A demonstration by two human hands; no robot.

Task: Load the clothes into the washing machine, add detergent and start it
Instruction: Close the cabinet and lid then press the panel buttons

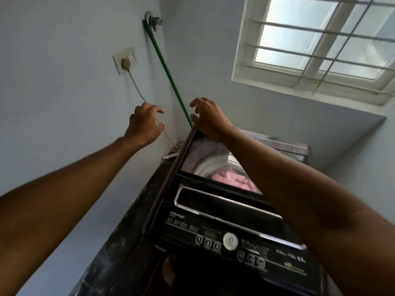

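The washing machine (213, 221) is a dark top-loader standing in the corner of the room, below a barred window (324, 39). Its glass lid (205, 154) is tilted up, hinged toward the back edge of the machine, and pink clothes (233, 180) show through it inside the drum. The control panel (235, 242) runs along the machine's front edge, with a round white dial (230, 240) at its middle and small buttons on either side.

A green hose (166, 71) runs down the wall from a tap (152, 20) to the machine's back left corner. A plug sits in a wall socket (125, 60), its cord (136, 86) trailing down behind the left hand.

The right hand (208, 118) rests at the raised lid's top corner, fingers loosely spread and curled, holding nothing that can be made out. The left hand (145, 124) hangs in the air beside it, apart from the lid, fingers loosely curled and empty.
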